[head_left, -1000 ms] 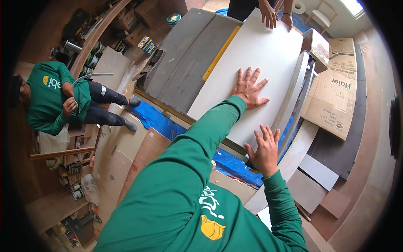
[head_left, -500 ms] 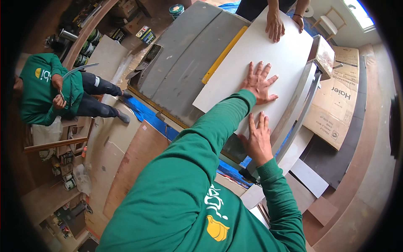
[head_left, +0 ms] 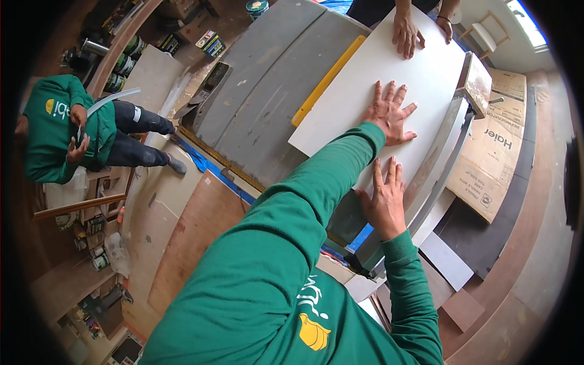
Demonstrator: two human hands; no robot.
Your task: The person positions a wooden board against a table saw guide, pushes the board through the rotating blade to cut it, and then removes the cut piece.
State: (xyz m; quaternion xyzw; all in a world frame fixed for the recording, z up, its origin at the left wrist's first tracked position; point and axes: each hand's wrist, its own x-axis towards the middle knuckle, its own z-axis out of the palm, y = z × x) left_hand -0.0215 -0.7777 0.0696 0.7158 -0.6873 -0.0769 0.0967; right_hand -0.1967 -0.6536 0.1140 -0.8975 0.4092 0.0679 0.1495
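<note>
A white rectangular board (head_left: 435,79) lies flat on a grey machine table (head_left: 255,91), alongside a metal fence rail (head_left: 439,141). My left hand (head_left: 392,117) presses flat on the board with its fingers spread. Closer to me, my right hand (head_left: 385,199) rests at the board's near end beside the rail, fingers stretched out and thumb apart. Neither hand grips anything. At the far end, a co-worker's hand (head_left: 406,36) lies on the board, and their other hand (head_left: 445,27) is at its edge. A yellow strip (head_left: 328,80) runs along the board's left side.
Flattened cardboard (head_left: 486,155) and loose panels (head_left: 447,261) lie right of the machine. A brown wood sheet (head_left: 198,237) lies to the left. Another person in a green sweatshirt (head_left: 61,134) stands at left, holding a thin curved strip (head_left: 112,99).
The board has slid away from me along the rail, past the yellow strip. Both my hands have gone forward with it. The view has shifted slightly.
</note>
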